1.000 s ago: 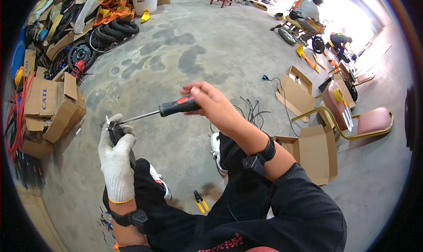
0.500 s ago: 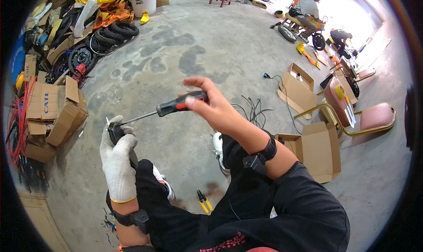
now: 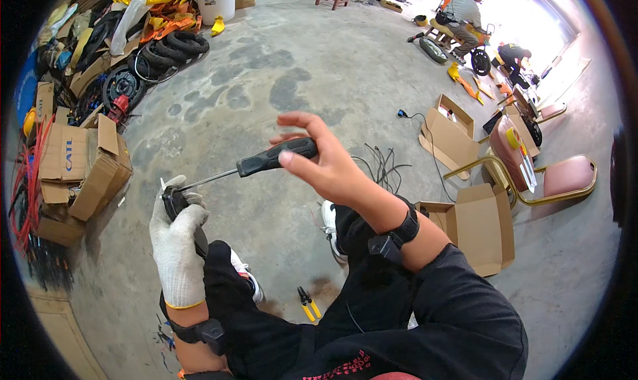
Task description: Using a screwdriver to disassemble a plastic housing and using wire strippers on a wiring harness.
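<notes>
While an open cardboard box (image 3: 484, 228) sat at the right of the frame, your gloved left hand (image 3: 178, 237) curled tight at the left, and your bare right hand (image 3: 327, 168) spread wide near the middle. Between them slanted a screwdriver (image 3: 269, 159), its black handle by your right palm. Its shaft ran to the small black part (image 3: 174, 203) your left hand held.

A black-handled screwdriver (image 3: 276, 157) slants, its metal shaft running down-left. At its tip, a small black part (image 3: 175, 204) sits tilted, partly hidden.
</notes>
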Available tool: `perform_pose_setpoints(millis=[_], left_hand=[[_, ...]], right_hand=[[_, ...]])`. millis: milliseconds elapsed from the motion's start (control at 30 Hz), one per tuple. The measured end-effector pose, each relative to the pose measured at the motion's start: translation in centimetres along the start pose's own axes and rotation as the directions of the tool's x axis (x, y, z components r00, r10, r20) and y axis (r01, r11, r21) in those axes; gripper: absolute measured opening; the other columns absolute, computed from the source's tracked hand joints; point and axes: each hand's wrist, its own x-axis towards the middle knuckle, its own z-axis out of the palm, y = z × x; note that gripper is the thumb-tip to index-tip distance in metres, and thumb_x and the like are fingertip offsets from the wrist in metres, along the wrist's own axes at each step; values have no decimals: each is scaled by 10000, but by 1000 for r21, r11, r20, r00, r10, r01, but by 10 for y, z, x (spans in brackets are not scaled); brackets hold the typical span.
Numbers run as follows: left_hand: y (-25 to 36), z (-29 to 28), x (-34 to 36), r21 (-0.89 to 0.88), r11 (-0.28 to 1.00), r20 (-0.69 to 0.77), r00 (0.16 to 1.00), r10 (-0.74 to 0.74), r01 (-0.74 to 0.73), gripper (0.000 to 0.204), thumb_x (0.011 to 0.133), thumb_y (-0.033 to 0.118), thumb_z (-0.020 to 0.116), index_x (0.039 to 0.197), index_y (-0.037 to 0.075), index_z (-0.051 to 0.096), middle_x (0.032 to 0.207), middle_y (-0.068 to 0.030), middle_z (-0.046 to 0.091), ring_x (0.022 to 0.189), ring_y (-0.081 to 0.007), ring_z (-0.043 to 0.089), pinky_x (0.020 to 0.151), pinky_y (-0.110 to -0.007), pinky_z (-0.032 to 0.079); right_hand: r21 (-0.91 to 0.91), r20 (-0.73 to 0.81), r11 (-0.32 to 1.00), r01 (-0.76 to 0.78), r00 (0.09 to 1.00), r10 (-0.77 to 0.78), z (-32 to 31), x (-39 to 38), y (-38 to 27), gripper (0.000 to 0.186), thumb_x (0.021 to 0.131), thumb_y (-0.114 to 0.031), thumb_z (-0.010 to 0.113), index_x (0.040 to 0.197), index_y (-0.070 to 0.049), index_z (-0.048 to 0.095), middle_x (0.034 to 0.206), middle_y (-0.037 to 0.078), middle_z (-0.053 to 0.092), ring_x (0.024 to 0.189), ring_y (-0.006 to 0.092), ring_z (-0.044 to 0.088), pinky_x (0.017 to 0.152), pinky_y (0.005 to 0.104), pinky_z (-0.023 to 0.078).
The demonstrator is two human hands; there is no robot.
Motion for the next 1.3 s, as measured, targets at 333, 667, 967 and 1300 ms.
perform_pose_setpoints(millis=[333,667,967,1300], left_hand=[[-9,-2,-1,143,988,19,998,52,-55,489,791,-54,590,1277,-6,578,909,-43,627,780,-118,593,706,-237,481],[-7,-12,7,13,1000,95,995,-12,11,431,782,-38,588,1213,-45,566,920,-62,622,782,-134,580,693,-225,455],[-10,-15,1,213,974,24,997,75,-79,418,824,-39,630,1234,41,626,940,14,627,844,-56,569,762,-199,464],[-4,-16,-1,147,989,36,999,-20,14,436,811,19,627,1247,15,610,938,-16,640,804,-89,582,736,-228,478]], right_hand=[[119,21,952,-282,959,281,-5,2,-15,350,943,-270,694,1129,24,651,895,94,720,597,132,684,428,225,437],[147,54,953,265,960,-275,11,-11,-17,553,910,-16,673,1408,-24,433,1323,153,585,1084,189,643,896,304,536],[-63,20,928,-367,929,369,1,3,-18,380,1006,-235,579,1283,25,566,1048,138,684,656,164,674,490,239,513],[-178,133,943,283,956,-262,-6,-7,-15,342,959,-188,672,1229,13,606,1096,129,687,865,158,685,688,257,544]])
